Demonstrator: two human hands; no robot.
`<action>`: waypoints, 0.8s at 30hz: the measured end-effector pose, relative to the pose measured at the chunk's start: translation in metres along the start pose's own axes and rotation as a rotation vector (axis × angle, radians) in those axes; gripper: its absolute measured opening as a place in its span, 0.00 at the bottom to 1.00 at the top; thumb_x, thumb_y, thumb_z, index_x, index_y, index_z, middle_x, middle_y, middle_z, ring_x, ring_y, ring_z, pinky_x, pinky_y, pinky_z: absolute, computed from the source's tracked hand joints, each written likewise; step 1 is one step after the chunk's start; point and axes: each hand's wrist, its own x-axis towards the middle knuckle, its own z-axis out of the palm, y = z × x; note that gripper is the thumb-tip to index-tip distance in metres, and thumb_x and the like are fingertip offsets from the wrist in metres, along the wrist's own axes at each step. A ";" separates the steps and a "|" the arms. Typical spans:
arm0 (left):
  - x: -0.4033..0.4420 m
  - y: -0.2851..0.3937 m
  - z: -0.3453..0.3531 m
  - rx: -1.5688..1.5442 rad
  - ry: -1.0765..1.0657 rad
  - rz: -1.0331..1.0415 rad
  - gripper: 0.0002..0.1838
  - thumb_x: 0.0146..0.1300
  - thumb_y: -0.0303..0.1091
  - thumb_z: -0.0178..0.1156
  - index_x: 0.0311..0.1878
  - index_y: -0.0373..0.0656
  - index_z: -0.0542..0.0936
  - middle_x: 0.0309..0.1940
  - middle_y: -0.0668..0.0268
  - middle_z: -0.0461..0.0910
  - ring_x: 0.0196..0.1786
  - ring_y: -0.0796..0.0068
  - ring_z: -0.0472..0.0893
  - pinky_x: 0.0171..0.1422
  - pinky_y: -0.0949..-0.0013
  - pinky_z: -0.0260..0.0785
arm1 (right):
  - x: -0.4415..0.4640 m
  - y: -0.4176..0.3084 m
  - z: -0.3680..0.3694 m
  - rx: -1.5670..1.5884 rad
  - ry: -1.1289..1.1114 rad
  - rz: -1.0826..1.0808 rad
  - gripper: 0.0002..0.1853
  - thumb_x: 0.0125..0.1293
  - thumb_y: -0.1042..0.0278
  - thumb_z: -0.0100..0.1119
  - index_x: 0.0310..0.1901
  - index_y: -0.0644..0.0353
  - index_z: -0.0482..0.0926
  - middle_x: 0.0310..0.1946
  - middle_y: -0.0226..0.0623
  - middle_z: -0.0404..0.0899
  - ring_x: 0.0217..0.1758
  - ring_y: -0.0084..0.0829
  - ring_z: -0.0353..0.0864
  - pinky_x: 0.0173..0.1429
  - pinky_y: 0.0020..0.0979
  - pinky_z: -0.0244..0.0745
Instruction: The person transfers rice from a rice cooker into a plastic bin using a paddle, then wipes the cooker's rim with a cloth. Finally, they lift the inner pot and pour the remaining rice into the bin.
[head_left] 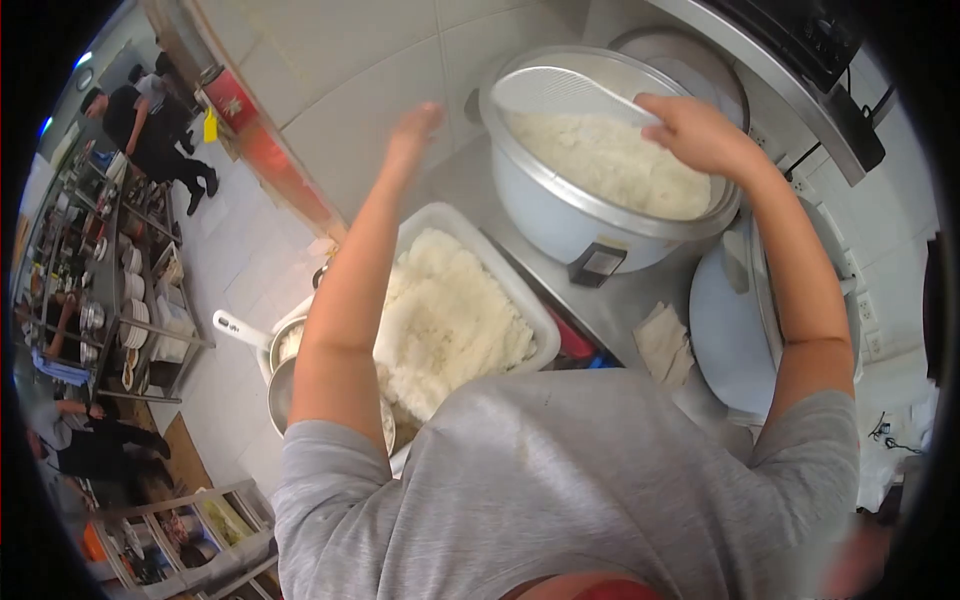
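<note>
In the head view my right hand (697, 132) grips the edge of a pale mesh strainer (558, 90), tilted over the large rice cooker (545, 215). White rice (625, 175) fills much of that pot. My left hand (413, 135) is raised in the air left of the cooker, apart from it and smeared by motion; its fingers are not clear. Below my left arm, a white tub (545, 345) holds a heap of cooked rice (450, 310). Beside the tub is a pan or pot with a white handle (240, 328), partly hidden by my forearm.
A second rice cooker (722, 310) stands under my right arm. A crumpled cloth (662, 345) lies on the metal counter (600, 300). Behind the first cooker leans a round metal lid (700, 75). Shelves with dishes (132, 315) and other people (150, 130) are at the left.
</note>
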 end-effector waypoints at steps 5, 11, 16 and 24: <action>0.088 -0.038 0.036 0.408 -0.006 0.034 0.26 0.67 0.46 0.45 0.60 0.36 0.67 0.54 0.56 0.73 0.59 0.62 0.70 0.62 0.63 0.60 | 0.093 0.130 0.057 -0.461 -0.085 0.353 0.14 0.61 0.64 0.50 0.44 0.61 0.79 0.42 0.49 0.79 0.46 0.45 0.79 0.48 0.42 0.73; 0.118 -0.096 0.066 0.094 0.195 0.094 0.20 0.67 0.42 0.46 0.52 0.36 0.74 0.46 0.49 0.77 0.51 0.57 0.76 0.54 0.62 0.66 | 0.166 0.191 0.147 -0.407 -0.186 0.304 0.15 0.60 0.61 0.52 0.41 0.62 0.81 0.41 0.49 0.79 0.46 0.44 0.80 0.49 0.41 0.73; 0.120 -0.094 0.062 0.182 0.176 0.058 0.18 0.67 0.39 0.46 0.54 0.38 0.73 0.44 0.52 0.79 0.48 0.62 0.78 0.52 0.67 0.67 | 0.127 0.159 0.154 -0.285 -0.291 0.096 0.16 0.62 0.56 0.51 0.40 0.61 0.80 0.38 0.44 0.80 0.43 0.44 0.79 0.48 0.42 0.72; 0.119 -0.090 0.063 0.170 0.149 0.075 0.16 0.66 0.39 0.46 0.49 0.38 0.75 0.39 0.56 0.80 0.43 0.66 0.79 0.48 0.68 0.68 | 0.127 0.145 0.094 -0.383 -0.152 0.097 0.15 0.63 0.57 0.48 0.39 0.57 0.80 0.37 0.44 0.81 0.41 0.45 0.79 0.45 0.43 0.73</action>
